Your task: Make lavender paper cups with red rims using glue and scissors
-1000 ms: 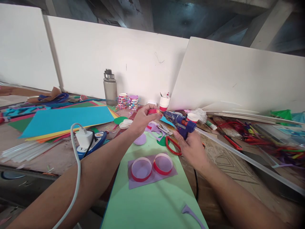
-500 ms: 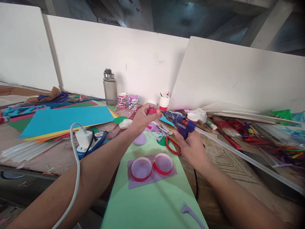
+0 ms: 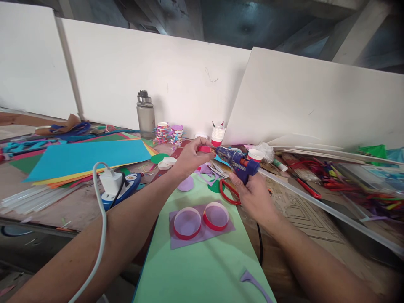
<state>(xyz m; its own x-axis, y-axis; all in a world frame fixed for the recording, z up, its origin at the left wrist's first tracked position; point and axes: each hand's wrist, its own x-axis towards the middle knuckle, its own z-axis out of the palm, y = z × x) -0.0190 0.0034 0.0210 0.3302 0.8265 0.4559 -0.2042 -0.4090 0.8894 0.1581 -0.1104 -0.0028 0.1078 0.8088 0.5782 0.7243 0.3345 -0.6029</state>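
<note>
My left hand point(image 3: 192, 158) pinches a red paper ring point(image 3: 205, 149), like a slice of a paper cup, above the far end of the green sheet point(image 3: 202, 269). In my right hand point(image 3: 254, 193) is a blue hot glue gun point(image 3: 238, 162), its nozzle at the ring's right edge; a long clear glue stick point(image 3: 315, 202) runs out of its back. Below, a purple foam piece point(image 3: 186, 243) carries two red-and-white rings, the left ring point(image 3: 187, 236) and the right ring point(image 3: 215, 227). Red-handled scissors point(image 3: 229, 195) lie just under the glue gun.
Coloured sheets point(image 3: 91, 158), a power strip point(image 3: 135, 185) with a white charger and clear glue sticks point(image 3: 31, 195) lie at left. Behind stand a bottle point(image 3: 145, 118) and stacked paper cups point(image 3: 217, 134). A white cord point(image 3: 102, 227) crosses my left forearm. Pipe cleaners and tools clutter the right.
My left hand has turned the red ring slightly, so its printed patch sits lower near the nozzle. The glue gun and the rings on the purple foam stay where they were.
</note>
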